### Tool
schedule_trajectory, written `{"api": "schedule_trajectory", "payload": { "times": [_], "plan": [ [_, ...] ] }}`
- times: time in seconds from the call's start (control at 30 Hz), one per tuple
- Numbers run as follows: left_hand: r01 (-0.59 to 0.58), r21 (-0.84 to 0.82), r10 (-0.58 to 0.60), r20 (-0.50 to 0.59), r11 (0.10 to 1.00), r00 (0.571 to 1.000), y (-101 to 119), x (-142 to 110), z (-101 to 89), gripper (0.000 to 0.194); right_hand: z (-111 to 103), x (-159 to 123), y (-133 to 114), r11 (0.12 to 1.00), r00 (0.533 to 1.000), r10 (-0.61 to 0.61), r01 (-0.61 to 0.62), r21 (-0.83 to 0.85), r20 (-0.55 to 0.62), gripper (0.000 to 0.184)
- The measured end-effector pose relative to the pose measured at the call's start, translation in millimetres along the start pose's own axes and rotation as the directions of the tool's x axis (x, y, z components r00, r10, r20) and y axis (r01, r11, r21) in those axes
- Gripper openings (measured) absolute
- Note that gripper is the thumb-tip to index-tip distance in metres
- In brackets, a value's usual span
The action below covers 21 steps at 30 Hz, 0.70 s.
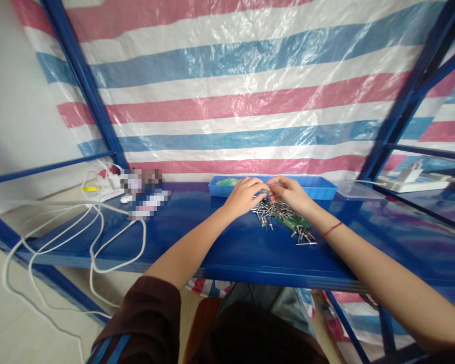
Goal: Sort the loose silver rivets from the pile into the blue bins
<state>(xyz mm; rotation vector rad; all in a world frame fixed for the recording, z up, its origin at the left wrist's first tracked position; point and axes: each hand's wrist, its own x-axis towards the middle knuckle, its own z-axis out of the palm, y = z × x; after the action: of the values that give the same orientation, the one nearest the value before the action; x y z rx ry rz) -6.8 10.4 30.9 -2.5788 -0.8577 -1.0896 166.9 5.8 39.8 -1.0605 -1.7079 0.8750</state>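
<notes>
The left hand (245, 196) and right hand (289, 193) are bent close together; whether they grasp something, one cannot tell. Near them, metal pins (273, 209) lie piled on the blue counter (227, 247).

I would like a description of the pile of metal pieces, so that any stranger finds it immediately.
Find the dark blue table before the striped sheet. At its back is a long, lighter blue tray; the pile of metal pieces lies just in front of it, by the right hand. Its thin, silvery pieces set it apart from the green material among them.
</notes>
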Motion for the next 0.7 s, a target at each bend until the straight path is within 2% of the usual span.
{"api": "schedule_trajectory", "payload": {
  "times": [0.07,0.13,0.17,0.23,0.37,0.47,0.5,0.57,0.63,0.7],
  "plan": [
    [0.074,0.097,-0.074,-0.005,0.992,0.997,-8,0,-5.2,0.026,-4,12,9,0.996,0.994,-0.05,0.042,-0.082,-0.097,0.022],
    [0.225,0.159,-0.214,-0.078,0.961,0.974,-23,-2,-13.2,0.03,-7,27,15,0.976,0.981,-0.114,0.08,-0.203,-0.159,0.024],
    [0.309,0.17,-0.289,-0.129,0.936,0.948,-33,-4,-17.9,0.03,-7,36,15,0.96,0.977,-0.138,0.091,-0.264,-0.164,0.028],
    [0.482,0.162,-0.44,-0.237,0.861,0.866,-56,-10,-26.7,0.027,-1,52,13,0.923,0.976,-0.166,0.103,-0.37,-0.143,0.034],
    [0.678,0.106,-0.633,-0.277,0.728,0.723,-99,-29,-34.9,0.026,36,81,-3,0.836,0.975,-0.202,0.123,-0.535,-0.091,0.031],
    [0.759,0.087,-0.722,-0.255,0.645,0.643,-114,-40,-32.6,0.026,77,95,-15,0.812,0.979,-0.189,0.115,-0.572,-0.072,0.031],
    [0.769,0.089,-0.736,-0.24,0.633,0.633,-117,-42,-31.3,0.026,90,98,-17,0.806,0.983,-0.175,0.111,-0.582,-0.055,0.031],
    [0.765,0.102,-0.74,-0.202,0.635,0.641,-119,-44,-28.5,0.026,111,100,-20,0.76,0.988,-0.151,0.141,-0.634,0.039,0.03],
    [0.731,0.12,-0.715,-0.152,0.672,0.682,-118,-43,-25.8,0.027,122,99,-21,0.67,0.975,-0.152,0.221,-0.709,0.16,0.032],
    [0.678,0.139,-0.672,-0.09,0.722,0.735,-117,-41,-22.8,0.029,121,96,-20,0.575,0.949,-0.197,0.316,-0.755,0.246,0.035]
  ]
}}
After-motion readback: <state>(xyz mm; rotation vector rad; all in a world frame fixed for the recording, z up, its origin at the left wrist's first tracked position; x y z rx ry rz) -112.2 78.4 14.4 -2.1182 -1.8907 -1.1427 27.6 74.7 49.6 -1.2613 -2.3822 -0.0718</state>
